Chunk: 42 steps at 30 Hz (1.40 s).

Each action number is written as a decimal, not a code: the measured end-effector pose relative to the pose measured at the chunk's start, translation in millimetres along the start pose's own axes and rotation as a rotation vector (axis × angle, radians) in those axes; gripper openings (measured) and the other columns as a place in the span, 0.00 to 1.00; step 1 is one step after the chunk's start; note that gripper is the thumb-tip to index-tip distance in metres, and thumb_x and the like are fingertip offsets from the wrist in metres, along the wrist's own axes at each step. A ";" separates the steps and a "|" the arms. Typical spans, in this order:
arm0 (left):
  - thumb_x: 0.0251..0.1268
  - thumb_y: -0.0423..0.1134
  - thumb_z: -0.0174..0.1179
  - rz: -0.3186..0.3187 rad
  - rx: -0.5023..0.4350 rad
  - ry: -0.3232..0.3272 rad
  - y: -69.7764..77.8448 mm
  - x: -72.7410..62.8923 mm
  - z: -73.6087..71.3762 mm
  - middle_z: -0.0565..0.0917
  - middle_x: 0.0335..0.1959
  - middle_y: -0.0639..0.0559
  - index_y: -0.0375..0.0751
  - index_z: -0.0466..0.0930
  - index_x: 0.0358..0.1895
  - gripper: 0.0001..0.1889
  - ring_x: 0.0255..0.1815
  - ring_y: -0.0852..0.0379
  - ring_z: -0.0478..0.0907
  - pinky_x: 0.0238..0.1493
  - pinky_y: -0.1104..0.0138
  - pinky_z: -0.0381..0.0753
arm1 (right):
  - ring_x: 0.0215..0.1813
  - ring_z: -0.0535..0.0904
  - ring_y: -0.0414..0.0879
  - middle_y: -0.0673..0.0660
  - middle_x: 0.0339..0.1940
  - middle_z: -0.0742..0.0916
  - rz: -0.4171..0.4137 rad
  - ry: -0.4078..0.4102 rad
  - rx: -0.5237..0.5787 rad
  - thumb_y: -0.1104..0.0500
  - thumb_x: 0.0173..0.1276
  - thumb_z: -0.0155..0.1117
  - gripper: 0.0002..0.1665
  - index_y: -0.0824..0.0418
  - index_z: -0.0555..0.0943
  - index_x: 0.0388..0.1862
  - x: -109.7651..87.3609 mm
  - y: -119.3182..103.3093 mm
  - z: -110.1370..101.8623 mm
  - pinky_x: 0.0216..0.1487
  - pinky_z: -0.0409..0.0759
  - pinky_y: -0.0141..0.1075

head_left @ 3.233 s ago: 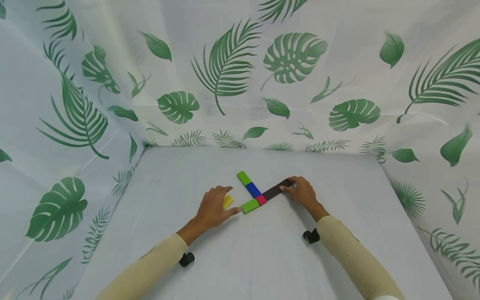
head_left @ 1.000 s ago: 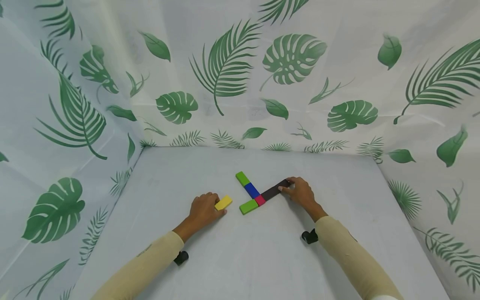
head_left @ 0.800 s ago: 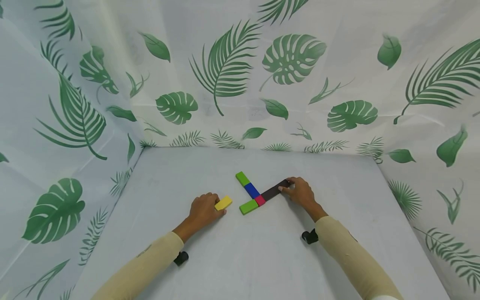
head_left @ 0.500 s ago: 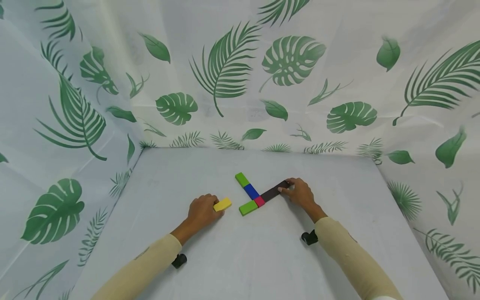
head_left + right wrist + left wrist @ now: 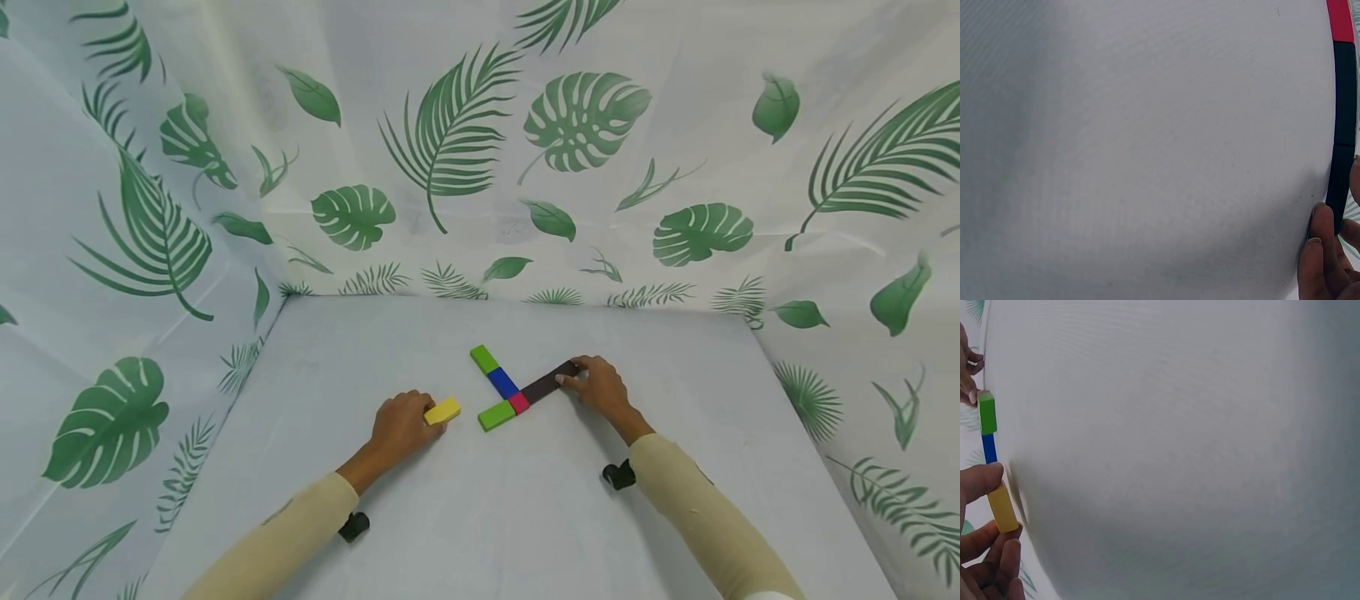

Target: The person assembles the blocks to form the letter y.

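Observation:
My left hand pinches a yellow block between thumb and fingers, a little left of the joined blocks. The left wrist view shows the yellow block between thumb and fingertips, tilted. My right hand grips the outer end of a dark strip of two black blocks; a seam divides the black blocks in the right wrist view. The strip meets a red block. Beyond the red one, a green block continues the line. A blue block and another green block branch off toward the back.
The blocks lie on a pale grey table. White sheets with green leaf prints stand at the back and both sides. A black wrist camera hangs under the left sleeve, and another black camera under the right one.
My left hand has drawn back leftward from the near green block, and the yellow block, earlier partly hidden behind the fingers, now shows in its pinch. The right hand and joined blocks have hardly moved.

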<state>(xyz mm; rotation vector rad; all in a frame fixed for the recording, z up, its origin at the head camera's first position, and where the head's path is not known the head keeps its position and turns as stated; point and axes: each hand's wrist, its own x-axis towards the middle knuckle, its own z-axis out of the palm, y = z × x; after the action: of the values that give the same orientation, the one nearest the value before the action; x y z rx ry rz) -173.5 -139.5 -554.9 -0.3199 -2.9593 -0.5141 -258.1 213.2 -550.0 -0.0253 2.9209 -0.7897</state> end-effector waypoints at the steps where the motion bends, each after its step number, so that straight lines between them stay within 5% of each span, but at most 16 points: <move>1: 0.50 0.49 0.77 0.000 -0.003 0.002 -0.1 -0.6 -0.2 0.82 0.25 0.55 0.42 0.87 0.38 0.17 0.25 0.61 0.74 0.26 0.68 0.71 | 0.51 0.77 0.57 0.69 0.59 0.81 -0.001 0.000 0.002 0.45 0.69 0.67 0.35 0.66 0.75 0.67 0.2 0.0 0.1 0.45 0.78 0.48; 42: 0.50 0.51 0.77 0.013 -0.039 -0.009 7.7 -12.0 5.4 0.82 0.27 0.57 0.43 0.88 0.40 0.19 0.27 0.64 0.70 0.27 0.71 0.69 | 0.57 0.78 0.61 0.70 0.61 0.80 -0.009 -0.006 0.006 0.45 0.69 0.67 0.35 0.65 0.75 0.67 -1.5 0.9 -2.0 0.50 0.78 0.52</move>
<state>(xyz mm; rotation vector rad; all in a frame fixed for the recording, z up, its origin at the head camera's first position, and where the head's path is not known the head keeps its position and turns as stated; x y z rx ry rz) -160.5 -132.8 -559.3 -0.3464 -2.9568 -0.5702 -256.8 215.1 -548.6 -0.0396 2.9145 -0.7986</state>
